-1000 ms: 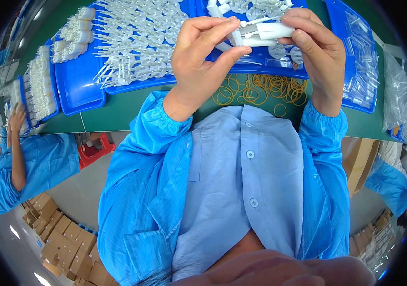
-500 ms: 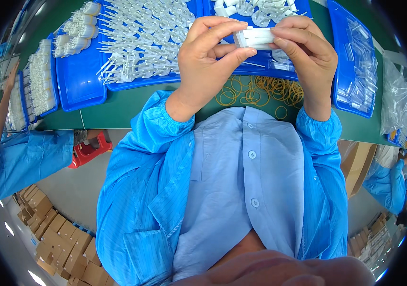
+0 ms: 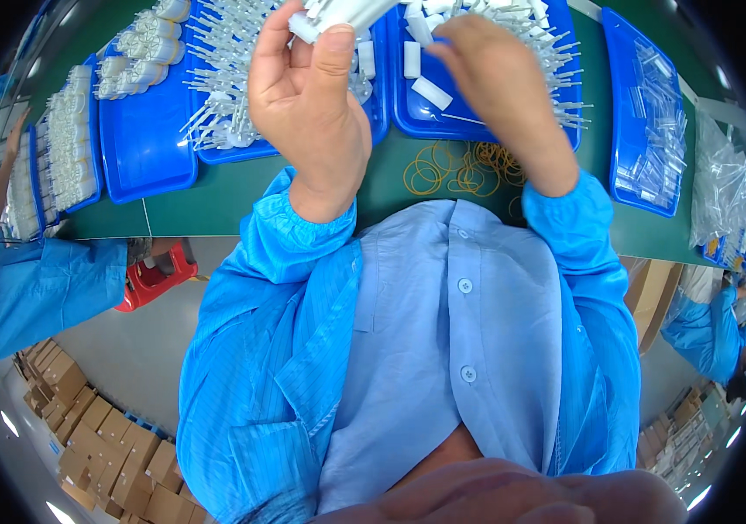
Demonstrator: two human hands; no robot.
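At the top edge, my left hand is closed round a white plastic part that runs out of the picture. It is over a blue tray of clear-and-white pieces with thin stems. My right hand, smeared by motion, reaches over a second blue tray. Short white cylinders lie in that tray near its fingertips, beside more stemmed pieces. Whether the fingers have hold of one cannot be made out.
Yellow rubber bands lie on the green table close to me. To the right is a blue tray of clear plastic pieces, then clear bags. Farther left are blue trays with white rounded parts. A co-worker's sleeve shows at left.
My hands have parted. The left moved left and up with white plastic; the right let go of the white piece both held and moved left over the tray of cylinders.
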